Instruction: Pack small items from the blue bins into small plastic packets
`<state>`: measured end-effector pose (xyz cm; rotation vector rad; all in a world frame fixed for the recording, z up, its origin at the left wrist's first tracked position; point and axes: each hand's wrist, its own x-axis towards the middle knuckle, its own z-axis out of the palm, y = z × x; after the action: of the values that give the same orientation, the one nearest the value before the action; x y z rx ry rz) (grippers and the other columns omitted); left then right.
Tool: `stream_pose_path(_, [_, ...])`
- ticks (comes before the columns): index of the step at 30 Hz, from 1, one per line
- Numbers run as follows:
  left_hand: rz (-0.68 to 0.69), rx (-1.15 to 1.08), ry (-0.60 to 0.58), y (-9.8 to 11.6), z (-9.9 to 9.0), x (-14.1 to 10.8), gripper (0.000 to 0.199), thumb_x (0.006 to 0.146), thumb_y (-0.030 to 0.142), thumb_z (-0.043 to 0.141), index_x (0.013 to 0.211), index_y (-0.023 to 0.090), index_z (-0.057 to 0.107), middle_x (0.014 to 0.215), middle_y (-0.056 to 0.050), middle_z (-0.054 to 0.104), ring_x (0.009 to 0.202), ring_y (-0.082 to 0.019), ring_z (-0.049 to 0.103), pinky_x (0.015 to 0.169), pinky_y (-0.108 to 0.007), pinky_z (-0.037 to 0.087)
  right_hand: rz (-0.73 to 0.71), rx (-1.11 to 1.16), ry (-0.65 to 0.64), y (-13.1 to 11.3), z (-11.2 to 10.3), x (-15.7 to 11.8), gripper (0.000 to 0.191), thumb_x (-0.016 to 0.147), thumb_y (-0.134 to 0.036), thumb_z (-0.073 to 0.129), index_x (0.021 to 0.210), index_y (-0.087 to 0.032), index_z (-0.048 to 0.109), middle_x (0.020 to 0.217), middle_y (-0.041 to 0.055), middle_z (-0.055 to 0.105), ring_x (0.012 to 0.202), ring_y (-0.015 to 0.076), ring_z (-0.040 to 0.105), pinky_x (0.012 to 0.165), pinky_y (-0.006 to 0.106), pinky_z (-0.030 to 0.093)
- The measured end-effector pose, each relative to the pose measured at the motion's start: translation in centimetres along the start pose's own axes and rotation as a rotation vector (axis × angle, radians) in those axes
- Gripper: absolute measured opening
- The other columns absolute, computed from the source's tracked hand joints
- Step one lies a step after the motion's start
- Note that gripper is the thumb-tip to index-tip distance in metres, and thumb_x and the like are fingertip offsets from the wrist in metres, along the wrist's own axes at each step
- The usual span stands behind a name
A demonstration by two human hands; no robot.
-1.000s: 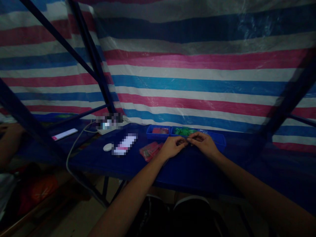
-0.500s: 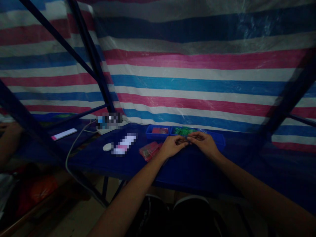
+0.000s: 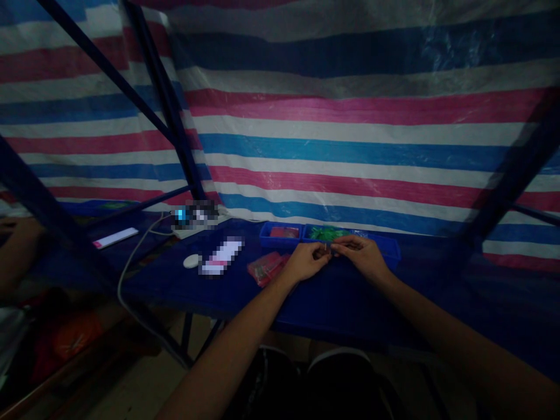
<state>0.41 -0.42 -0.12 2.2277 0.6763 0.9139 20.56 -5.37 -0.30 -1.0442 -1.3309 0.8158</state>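
Observation:
Over the blue table (image 3: 336,297), my left hand (image 3: 308,261) is closed in a pinch on something too small and dark to name. My right hand (image 3: 361,255) faces it, thumb and fingers pinched together close to the left fingertips. What sits in the right fingers cannot be made out either. Right behind my hands is a blue bin of green pieces (image 3: 326,233). To its left, another blue bin (image 3: 280,241) holds reddish packets. Several red plastic packets (image 3: 265,268) lie on the table by my left forearm. Part of a further blue bin (image 3: 391,248) shows behind my right hand.
A blurred-out flat object (image 3: 222,256) and a white round disc (image 3: 191,261) lie left of the packets. Behind them a power strip (image 3: 192,227) trails a grey cable (image 3: 125,280). Blue metal posts (image 3: 161,99) frame the table. At far left another person's arm (image 3: 20,245) shows.
The fingertips of my two hands have drawn slightly apart, and my left fingers have curled in a little more. The things on the table stay where they were.

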Motion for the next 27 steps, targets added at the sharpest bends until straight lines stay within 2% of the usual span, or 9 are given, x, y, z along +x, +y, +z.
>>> stream_pose_path(6, [-0.016,-0.036,0.014,0.0,-0.1,0.1,0.018,0.089,0.025,0.064,0.097,0.013,0.073,0.094,-0.008,0.076,0.079,-0.018,0.070,0.072,-0.026,0.053,0.019,0.031,0.025,-0.3,0.1,0.2,0.033,0.070,-0.044,0.087,0.092,-0.023,0.075,0.088,0.0047,0.078,0.076,0.0230,0.074,0.080,0.041,0.060])
stream_pose_path(11, [-0.041,-0.120,0.022,-0.6,0.0,0.3,0.019,0.090,0.027,0.065,0.099,0.012,0.073,0.093,-0.009,0.077,0.082,-0.019,0.073,0.076,-0.028,0.056,0.014,0.021,0.039,-0.2,-0.1,0.2,0.035,0.070,-0.046,0.087,0.093,-0.021,0.076,0.091,0.0061,0.079,0.076,0.0236,0.075,0.078,0.041,0.062])
stream_pose_path(17, [-0.074,-0.218,0.055,-0.9,0.0,0.5,0.025,0.090,0.031,0.069,0.106,0.012,0.073,0.096,-0.011,0.077,0.084,-0.020,0.075,0.080,-0.029,0.057,-0.033,-0.096,0.054,0.3,-0.2,0.1,0.036,0.072,-0.049,0.085,0.094,-0.022,0.077,0.091,0.0070,0.080,0.075,0.0252,0.075,0.074,0.041,0.063])
stream_pose_path(21, [-0.091,-0.273,0.069,-0.8,0.0,0.6,0.031,0.087,0.033,0.074,0.110,0.012,0.073,0.097,-0.011,0.077,0.084,-0.020,0.075,0.081,-0.030,0.057,-0.011,-0.066,0.048,0.3,-0.2,0.2,0.035,0.074,-0.047,0.085,0.095,-0.021,0.075,0.089,0.0073,0.079,0.075,0.0250,0.075,0.071,0.040,0.062])
stream_pose_path(27, [-0.098,-0.285,0.096,-0.6,-0.2,0.5,0.037,0.091,0.046,0.068,0.109,0.014,0.075,0.093,-0.009,0.077,0.082,-0.020,0.072,0.077,-0.029,0.055,0.004,0.019,-0.005,0.6,-0.4,0.4,0.042,0.077,-0.047,0.083,0.108,-0.020,0.071,0.089,0.0064,0.078,0.080,0.0242,0.076,0.070,0.036,0.061])
